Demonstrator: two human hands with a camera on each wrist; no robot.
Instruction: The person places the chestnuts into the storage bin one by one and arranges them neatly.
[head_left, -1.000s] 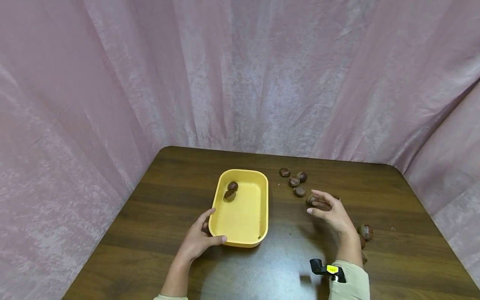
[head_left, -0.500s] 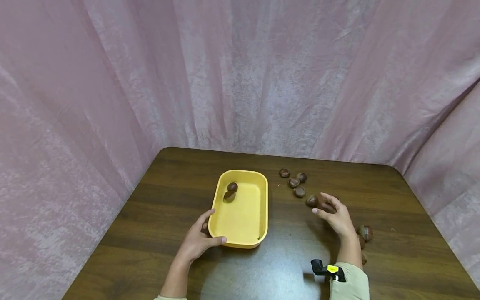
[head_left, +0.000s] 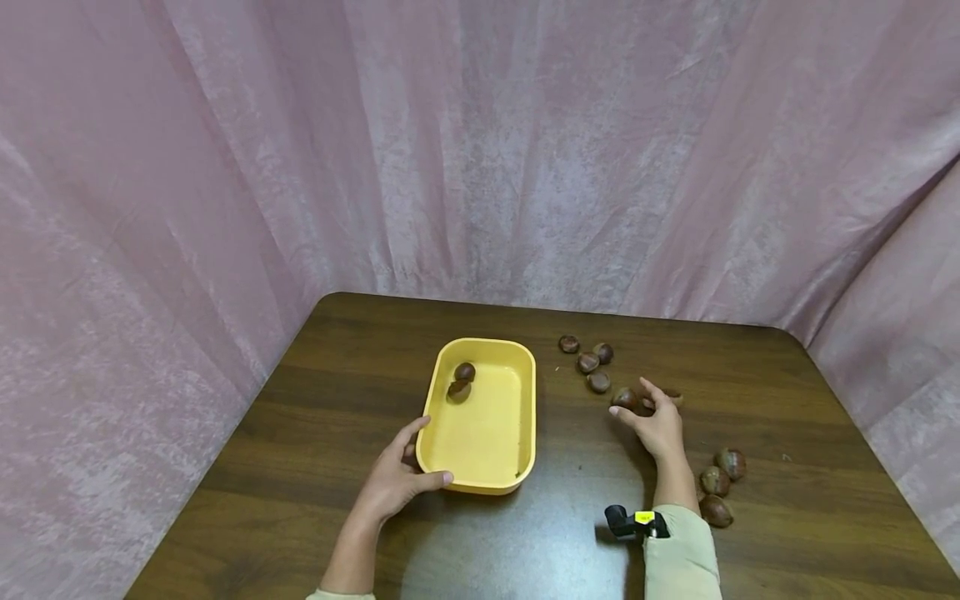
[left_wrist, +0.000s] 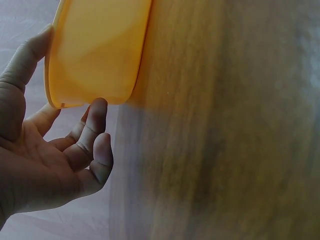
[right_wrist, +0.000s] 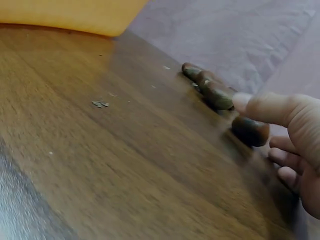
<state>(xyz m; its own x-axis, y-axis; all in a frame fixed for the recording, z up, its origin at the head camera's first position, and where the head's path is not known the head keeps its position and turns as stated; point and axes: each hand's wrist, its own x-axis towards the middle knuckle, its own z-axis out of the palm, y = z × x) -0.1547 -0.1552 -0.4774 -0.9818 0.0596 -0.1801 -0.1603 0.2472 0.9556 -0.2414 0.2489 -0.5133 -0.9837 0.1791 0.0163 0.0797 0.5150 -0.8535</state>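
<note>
My left hand grips the near left corner of a yellow rectangular container, thumb on the near rim and fingers along the left side. The left wrist view shows my left fingers curled against the wall of the container. Two brown chestnuts lie inside. My right hand reaches over the table, thumb and fingers spread beside a chestnut. In the right wrist view this chestnut rests on the wood just below my thumb. Another chestnut is partly hidden behind my fingers.
Several chestnuts lie farther back, right of the container. Three more chestnuts lie right of my right forearm. Small brown crumbs dot the wooden table. Pink curtains hang behind it.
My right hand drew back slightly to the right, then moved left and forward, bringing its thumb beside the nearest chestnut. The forearm uncovers the chestnuts at right. My left hand and the container stay put.
</note>
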